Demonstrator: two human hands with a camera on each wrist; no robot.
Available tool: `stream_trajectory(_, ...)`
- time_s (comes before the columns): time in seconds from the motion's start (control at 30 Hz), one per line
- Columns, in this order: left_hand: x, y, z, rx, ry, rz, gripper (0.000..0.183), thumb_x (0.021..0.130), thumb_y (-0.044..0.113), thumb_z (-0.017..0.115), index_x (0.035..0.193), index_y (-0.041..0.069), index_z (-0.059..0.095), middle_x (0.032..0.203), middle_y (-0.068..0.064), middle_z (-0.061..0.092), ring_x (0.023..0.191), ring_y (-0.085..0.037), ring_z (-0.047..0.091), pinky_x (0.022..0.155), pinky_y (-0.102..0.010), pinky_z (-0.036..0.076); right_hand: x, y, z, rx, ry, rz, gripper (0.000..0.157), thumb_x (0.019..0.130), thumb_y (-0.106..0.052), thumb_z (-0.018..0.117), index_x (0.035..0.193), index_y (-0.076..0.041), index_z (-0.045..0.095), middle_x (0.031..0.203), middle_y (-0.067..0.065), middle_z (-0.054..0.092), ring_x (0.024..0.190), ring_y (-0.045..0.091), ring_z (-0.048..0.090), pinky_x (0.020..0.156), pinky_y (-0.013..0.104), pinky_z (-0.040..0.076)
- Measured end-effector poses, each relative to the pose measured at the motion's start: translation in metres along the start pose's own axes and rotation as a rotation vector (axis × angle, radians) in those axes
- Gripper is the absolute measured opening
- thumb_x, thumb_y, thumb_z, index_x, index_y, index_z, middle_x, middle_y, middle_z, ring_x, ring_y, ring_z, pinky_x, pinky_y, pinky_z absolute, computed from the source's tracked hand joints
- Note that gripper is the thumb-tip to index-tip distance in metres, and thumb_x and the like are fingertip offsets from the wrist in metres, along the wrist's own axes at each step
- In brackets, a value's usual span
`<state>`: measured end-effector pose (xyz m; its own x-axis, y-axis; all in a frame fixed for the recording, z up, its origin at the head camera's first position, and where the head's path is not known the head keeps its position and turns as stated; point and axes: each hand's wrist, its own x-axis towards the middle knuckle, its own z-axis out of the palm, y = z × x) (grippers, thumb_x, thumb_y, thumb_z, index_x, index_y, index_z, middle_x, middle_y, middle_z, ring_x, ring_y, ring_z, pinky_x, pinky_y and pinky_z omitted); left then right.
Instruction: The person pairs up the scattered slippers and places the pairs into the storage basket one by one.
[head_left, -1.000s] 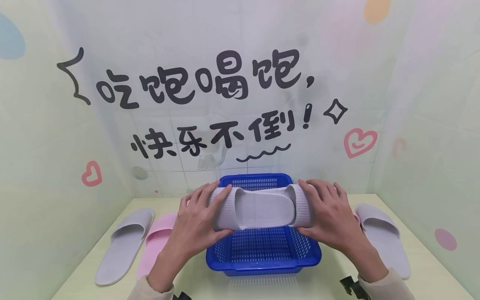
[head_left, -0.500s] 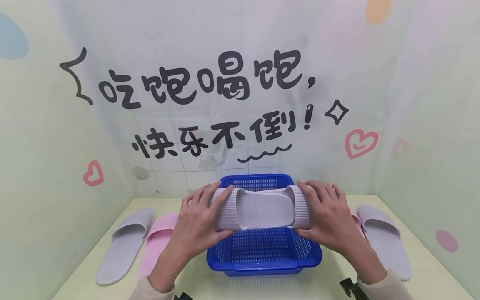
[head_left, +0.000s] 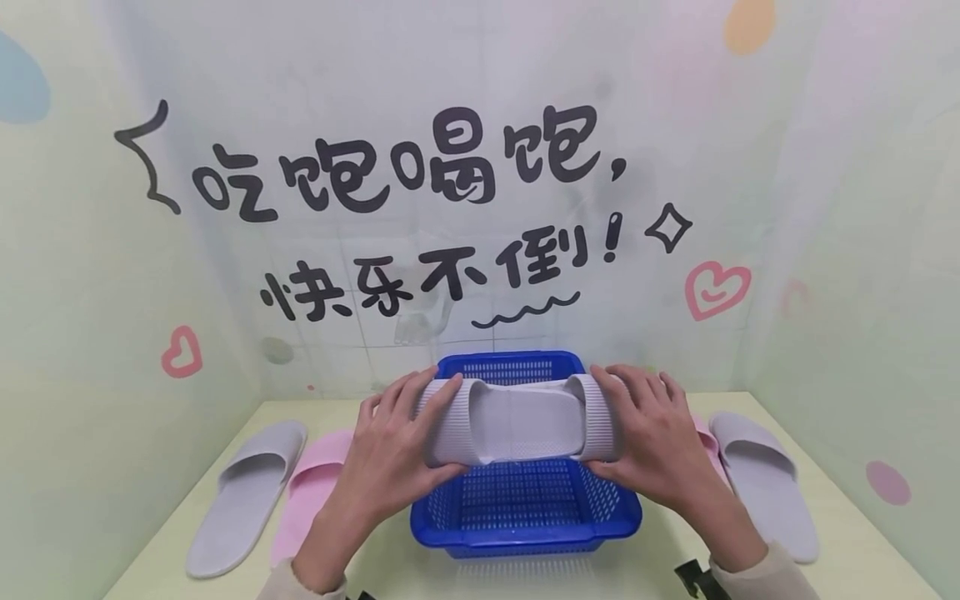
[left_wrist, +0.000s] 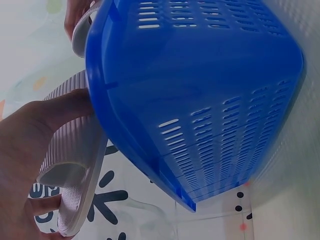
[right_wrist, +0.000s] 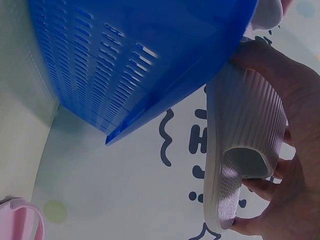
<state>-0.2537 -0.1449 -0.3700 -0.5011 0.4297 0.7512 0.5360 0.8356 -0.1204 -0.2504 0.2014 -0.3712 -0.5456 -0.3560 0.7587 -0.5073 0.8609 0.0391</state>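
Observation:
A pair of pale grey-lilac slippers [head_left: 528,421] with ribbed straps lies sideways above the blue basket [head_left: 442,536], overlapping in the middle with toes facing outward. My left hand [head_left: 397,446] grips the left slipper round its strap, thumb below and fingers over the top. On the other side my right hand [head_left: 651,442] grips the right slipper the same way. The left wrist view shows the left slipper's ribbed strap [left_wrist: 67,142] beside the basket rim, and the right wrist view shows the right slipper's strap [right_wrist: 245,107]. The palms hide the toe ends.
On the pale table, a grey slipper [head_left: 243,508] and a partly hidden pink slipper [head_left: 315,483] lie at the left. To the right are another grey slipper [head_left: 772,492] and a pink slipper [head_left: 708,437], mostly covered by my right hand. A patterned curtain [head_left: 480,50] hangs behind.

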Motion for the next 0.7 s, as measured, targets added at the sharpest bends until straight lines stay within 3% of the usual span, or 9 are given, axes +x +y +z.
stream_trajectory(0.7,-0.0003,0.0024,-0.0013,0.019,-0.004,0.003,0.118,0.052,0.064,0.095,0.154,0.032,0.045,0.154,-0.01,0.05,0.133,-0.036,0.053,0.093,-0.055,0.051,-0.0004,-0.0037,0.0029,0.001,0.014,-0.019,0.115,0.048,-0.055,0.097,0.145,-0.011,0.054,0.135,0.016,0.059,0.121,0.038,0.057,0.101,0.074,0.043)
